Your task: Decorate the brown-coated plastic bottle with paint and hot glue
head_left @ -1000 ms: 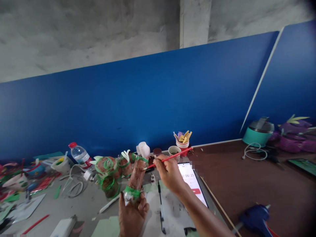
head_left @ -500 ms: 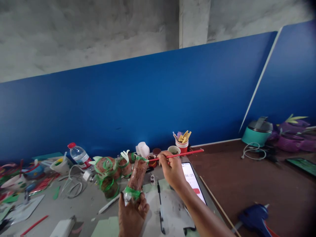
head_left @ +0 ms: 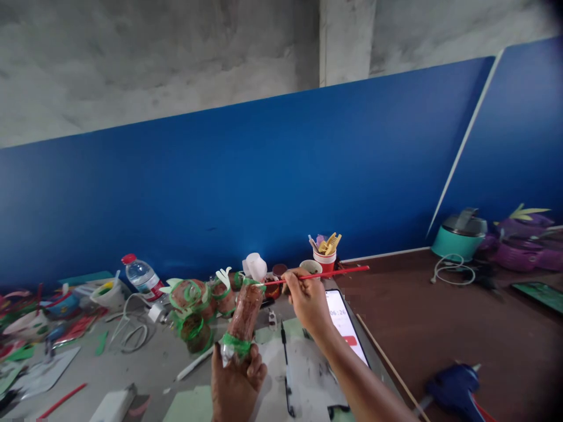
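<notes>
In the head view, a small plastic bottle (head_left: 244, 313), coated brown with green bands at its top and lower end, is tilted upward. My left hand (head_left: 237, 381) grips it round its clear lower end. Between the fingers of my right hand (head_left: 305, 296) is a thin red paintbrush (head_left: 338, 272), held nearly level. Its tip meets the green band at the bottle's upper end. Beside the bottle on the left stand more brown and green painted pieces, among them a small pot (head_left: 196, 333).
A clear water bottle (head_left: 143, 278) stands at the back left. Behind my right hand are a white cup (head_left: 311, 268) and a red cup of tools (head_left: 324, 258). A phone (head_left: 341, 325) lies by my right forearm. A blue glue gun (head_left: 453, 387) lies at the front right.
The red brush has slid slightly to the right with my right hand, its tip still at the bottle's upper end. My left hand and the bottle stay almost in place.
</notes>
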The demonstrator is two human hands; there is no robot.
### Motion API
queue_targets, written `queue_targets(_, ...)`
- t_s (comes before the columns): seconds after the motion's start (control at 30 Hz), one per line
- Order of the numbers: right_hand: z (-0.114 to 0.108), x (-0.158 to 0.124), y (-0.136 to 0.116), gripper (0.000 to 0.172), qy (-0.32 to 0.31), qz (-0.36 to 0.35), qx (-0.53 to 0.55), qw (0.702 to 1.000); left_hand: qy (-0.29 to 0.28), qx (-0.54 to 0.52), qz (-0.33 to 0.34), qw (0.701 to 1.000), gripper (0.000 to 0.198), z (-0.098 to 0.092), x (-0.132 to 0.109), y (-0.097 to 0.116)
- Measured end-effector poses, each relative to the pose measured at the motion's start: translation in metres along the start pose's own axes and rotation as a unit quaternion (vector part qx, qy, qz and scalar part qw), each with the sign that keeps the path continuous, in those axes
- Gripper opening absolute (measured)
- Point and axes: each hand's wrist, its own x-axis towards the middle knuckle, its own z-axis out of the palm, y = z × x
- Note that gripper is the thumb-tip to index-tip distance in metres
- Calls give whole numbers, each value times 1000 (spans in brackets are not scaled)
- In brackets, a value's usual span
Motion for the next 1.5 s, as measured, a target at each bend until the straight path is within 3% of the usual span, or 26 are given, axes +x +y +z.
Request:
queue_targets(0.37,-3,2,-4,34,11,23,2,1000,12,-14,-5,1000,37,-1,-1,1)
queue_targets(0.6,-6,5,-2,34,6,21,-27,999,82,-25,-6,996,43,3,-2,2)
queue_targets(0.8,-5,4,-3,33,-5,16,-31,999,49,-28,-4,998,42,7,-3,3)
queue_targets(1.5,-7,3,-8,30,-30,-10,-54,998,55,-36,-5,998,45,8,-3,3)
